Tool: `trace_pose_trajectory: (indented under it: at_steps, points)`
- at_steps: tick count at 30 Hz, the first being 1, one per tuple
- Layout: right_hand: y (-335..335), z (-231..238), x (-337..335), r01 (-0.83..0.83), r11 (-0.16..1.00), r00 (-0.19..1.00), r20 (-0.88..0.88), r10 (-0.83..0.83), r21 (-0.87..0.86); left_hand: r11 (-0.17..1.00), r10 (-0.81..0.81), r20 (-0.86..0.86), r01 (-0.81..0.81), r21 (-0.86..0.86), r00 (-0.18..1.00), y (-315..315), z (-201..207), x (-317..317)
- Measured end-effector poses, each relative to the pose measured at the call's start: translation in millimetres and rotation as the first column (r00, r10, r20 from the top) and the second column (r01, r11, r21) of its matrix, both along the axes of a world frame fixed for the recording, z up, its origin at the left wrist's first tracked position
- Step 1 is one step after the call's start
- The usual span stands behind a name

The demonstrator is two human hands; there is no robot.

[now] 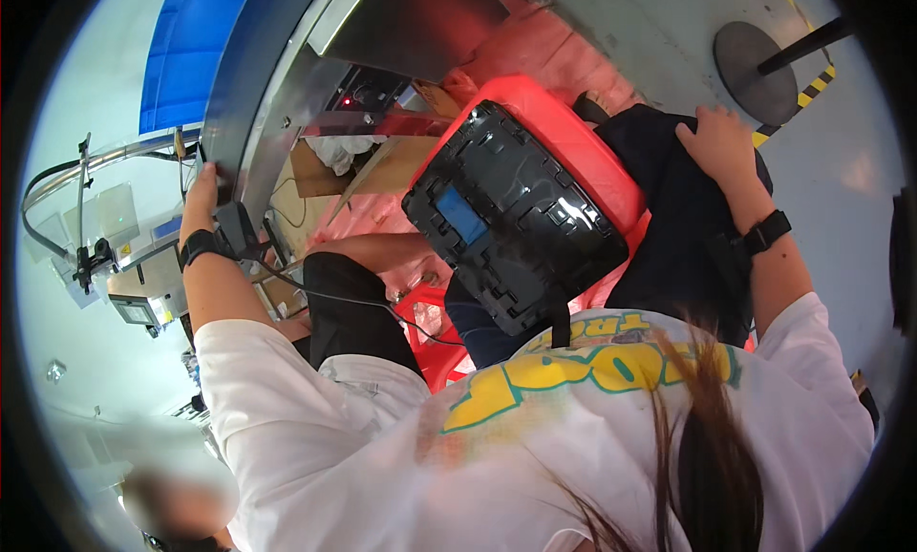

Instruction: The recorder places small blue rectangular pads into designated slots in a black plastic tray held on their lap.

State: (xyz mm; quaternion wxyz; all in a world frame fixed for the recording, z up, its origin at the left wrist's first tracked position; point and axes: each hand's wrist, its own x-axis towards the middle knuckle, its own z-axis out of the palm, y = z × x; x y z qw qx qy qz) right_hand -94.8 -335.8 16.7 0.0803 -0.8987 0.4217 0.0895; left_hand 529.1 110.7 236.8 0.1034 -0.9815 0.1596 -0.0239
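Note:
My left hand (200, 199) is up at the edge of a large grey metal machine (234, 103). Its fingertips are partly hidden there, so whether they grip anything does not show. A black band circles that wrist, and a small dark box (235, 229) with a cable sits beside it. My right hand (723, 143) lies on the knee of my dark trousers (673, 227), fingers stretched out and holding nothing. Between my arms, a glossy black moulded plastic case (535, 218) with a blue patch rests over my lap, against a red plastic bin (597, 165). Neither hand touches the case.
Beside me on the left sits a person in black shorts (349, 299). Cardboard (320, 175) and a control box with a red light (368, 92) are under the machine. Red sheeting (573, 51) covers floor ahead. A black post base (755, 70) stands far right, near striped tape.

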Motion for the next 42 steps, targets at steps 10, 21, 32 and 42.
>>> trace_pose_trajectory:
  at_steps: [10,21,32,42]
  points:
    - [1.6,2.7,-0.7,0.009,1.000,1.000,-0.010,-0.009,-0.007,0.976,0.182,-0.042,-0.186,-0.117,0.982,-113.3,36.5,-110.9]
    - [3.6,1.7,2.7,-0.001,1.000,0.998,-0.060,-0.001,-0.026,0.995,-0.037,0.124,0.025,0.091,0.992,-142.7,18.9,-9.6]
    - [1.0,0.1,2.4,0.019,1.000,1.000,-0.016,-0.018,0.009,0.892,0.133,-0.264,-0.232,-0.388,0.955,-211.9,33.6,-82.3]
    - [-2.3,1.9,-7.6,0.031,0.998,0.999,0.022,-0.032,0.048,0.925,0.097,-0.345,-0.212,-0.314,0.933,-240.1,30.8,-132.8]
